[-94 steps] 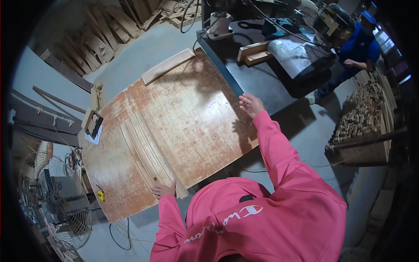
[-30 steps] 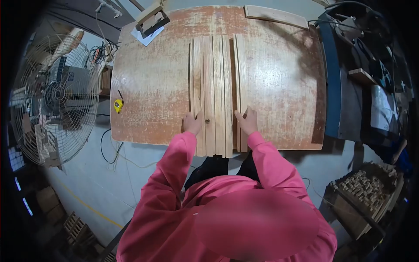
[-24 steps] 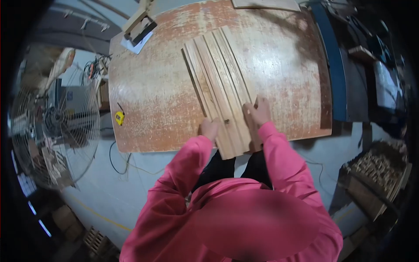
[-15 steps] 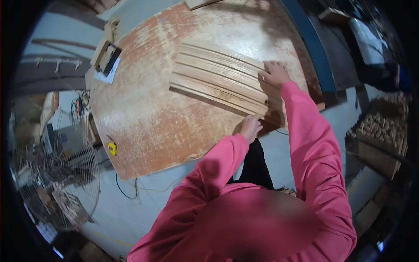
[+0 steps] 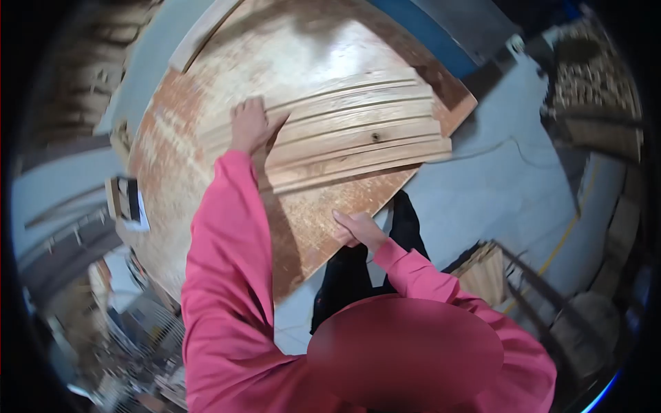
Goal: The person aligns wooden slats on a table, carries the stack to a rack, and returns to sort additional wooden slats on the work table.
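Observation:
Several pale wooden strips (image 5: 351, 127) with dark grooves between them lie side by side on the worn table (image 5: 313, 227). One strip shows a dark knot. My left hand (image 5: 251, 124) rests over the left end of the strips, fingers stretched out and thumb apart. Close to the table's near edge is my right hand (image 5: 358, 228), below the strips and apart from them. Its thumb points out, its other fingers are partly hidden, and I see nothing held in it.
A long pale board (image 5: 205, 34) lies at the table's far left edge. A small wooden frame piece (image 5: 122, 198) stands at the left edge over white paper. Stacked wood (image 5: 482, 272) sits on the floor at right. A thin cable (image 5: 482, 150) crosses the floor.
My view has turned to the right. My left hand has gone from the strips' near edge to their left end. My right hand has left their right end for the table's near edge.

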Action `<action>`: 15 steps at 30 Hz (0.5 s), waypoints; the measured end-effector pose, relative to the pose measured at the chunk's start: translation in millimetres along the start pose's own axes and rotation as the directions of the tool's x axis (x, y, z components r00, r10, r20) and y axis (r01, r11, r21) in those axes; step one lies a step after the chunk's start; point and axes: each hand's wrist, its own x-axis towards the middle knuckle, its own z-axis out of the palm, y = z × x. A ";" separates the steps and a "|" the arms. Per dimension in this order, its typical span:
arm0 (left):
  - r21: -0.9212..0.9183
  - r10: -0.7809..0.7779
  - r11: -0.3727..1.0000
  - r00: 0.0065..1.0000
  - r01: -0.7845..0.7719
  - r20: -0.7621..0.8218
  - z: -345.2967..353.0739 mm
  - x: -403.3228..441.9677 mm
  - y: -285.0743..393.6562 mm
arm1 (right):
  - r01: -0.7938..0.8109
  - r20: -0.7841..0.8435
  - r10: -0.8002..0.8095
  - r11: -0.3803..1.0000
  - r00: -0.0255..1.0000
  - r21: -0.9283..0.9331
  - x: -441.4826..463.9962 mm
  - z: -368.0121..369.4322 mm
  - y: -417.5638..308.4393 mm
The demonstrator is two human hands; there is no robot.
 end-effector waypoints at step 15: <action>-0.460 -0.034 0.867 0.944 0.190 0.327 -1.3 -133.6 133.3 | 0.590 -0.555 -0.237 0.495 0.798 0.638 -8.5 9.8 65.9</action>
